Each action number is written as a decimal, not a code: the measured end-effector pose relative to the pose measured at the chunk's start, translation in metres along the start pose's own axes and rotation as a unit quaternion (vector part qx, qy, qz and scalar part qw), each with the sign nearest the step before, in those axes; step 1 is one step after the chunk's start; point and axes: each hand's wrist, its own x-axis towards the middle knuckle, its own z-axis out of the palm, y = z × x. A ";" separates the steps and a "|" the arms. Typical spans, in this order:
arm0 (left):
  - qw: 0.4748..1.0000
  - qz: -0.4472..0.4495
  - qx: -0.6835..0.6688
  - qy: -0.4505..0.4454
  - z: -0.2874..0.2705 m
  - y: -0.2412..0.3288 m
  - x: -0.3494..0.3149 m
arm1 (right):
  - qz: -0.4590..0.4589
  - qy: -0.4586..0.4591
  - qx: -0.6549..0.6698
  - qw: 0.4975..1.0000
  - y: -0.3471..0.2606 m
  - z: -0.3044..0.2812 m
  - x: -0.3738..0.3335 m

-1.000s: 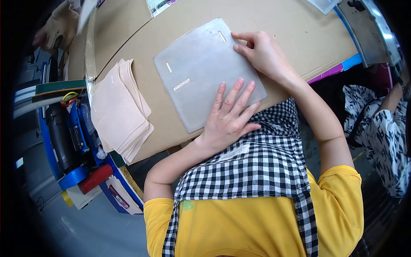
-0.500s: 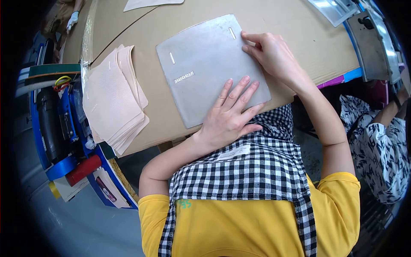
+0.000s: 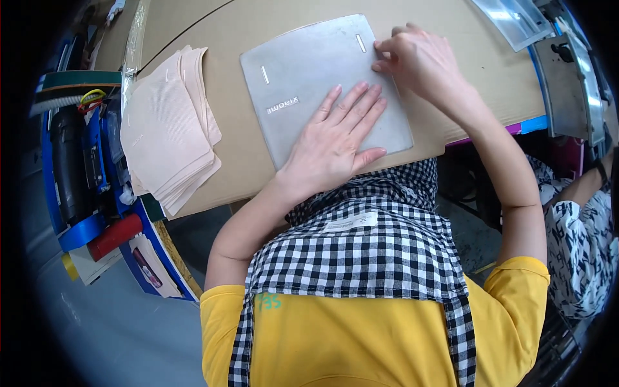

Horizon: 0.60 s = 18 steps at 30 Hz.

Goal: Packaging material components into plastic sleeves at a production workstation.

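A flat grey template plate (image 3: 316, 58), with two narrow slots and cut-out lettering, lies on the cardboard-covered table in front of me. A thin pale edge shows along its far side; what is beneath is mostly hidden. My left hand (image 3: 335, 132) rests flat on the plate's near half, fingers stretched out. At its far right edge my right hand (image 3: 416, 64) is curled, with thumb and forefinger tips against the rim. Left of the plate sits a fanned stack of pale beige textured sheets (image 3: 164, 122), each with rounded corners.
Brown cardboard (image 3: 451, 19) covers the table. Clear plastic trays (image 3: 512, 22) stand at the far right, beside a grey metal panel (image 3: 567, 84). Below the table's left edge are a black cylinder (image 3: 68, 164) and a red roll (image 3: 116, 237). Another person's patterned sleeve (image 3: 580, 245) shows at right.
My left hand has slid farther up the plate. My right hand stays at the right edge, its fingers more curled. The view has shifted slightly.
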 end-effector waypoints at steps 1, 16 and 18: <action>0.999 0.006 0.018 -0.041 0.009 -0.003 0.003 | -0.024 0.007 0.015 1.000 0.010 -0.001 0.010; 0.681 -0.422 -0.517 0.302 -0.048 -0.023 -0.078 | -0.003 -0.172 0.469 0.866 0.007 -0.029 0.086; 0.643 -0.400 -0.627 0.179 -0.042 -0.020 -0.079 | 0.013 -0.151 0.512 0.846 0.010 -0.045 0.084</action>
